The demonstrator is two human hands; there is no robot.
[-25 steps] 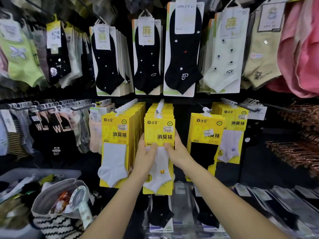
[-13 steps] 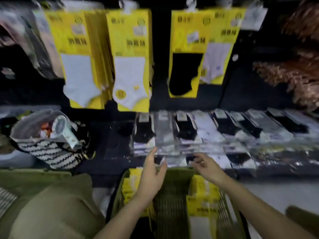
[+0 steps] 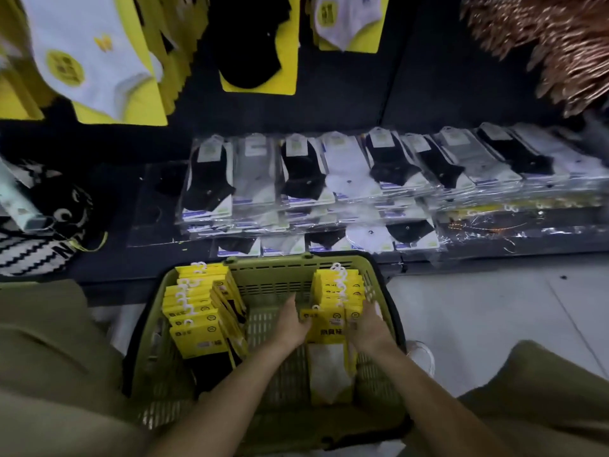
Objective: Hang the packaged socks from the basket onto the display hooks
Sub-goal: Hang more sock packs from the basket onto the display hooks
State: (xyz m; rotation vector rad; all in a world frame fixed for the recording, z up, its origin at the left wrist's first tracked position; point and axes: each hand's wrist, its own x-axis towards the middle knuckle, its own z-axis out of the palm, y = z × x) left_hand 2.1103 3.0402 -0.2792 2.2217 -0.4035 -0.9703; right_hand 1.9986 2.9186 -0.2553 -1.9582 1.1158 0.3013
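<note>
Both hands were in the basket (image 3: 263, 268), the left hand (image 3: 291, 324) with fingers pinching the front sock pack (image 3: 324, 329) of the right stack, the right hand (image 3: 369, 324) with a hold I could not make out, so I judged the pickup in hand, with a lift toward the hanging packs (image 3: 141, 103) next.

One view — your head cam, wide-angle, pitched steeply down and a bit forward. Basket (image 3: 270, 275) is close, low-centre in frame. Flat sock packs (image 3: 329, 179) on the shelf (image 3: 158, 206) fill mid-frame; only the bottom ends of the hanging packs (image 3: 131, 103) show at the top edge.
</note>
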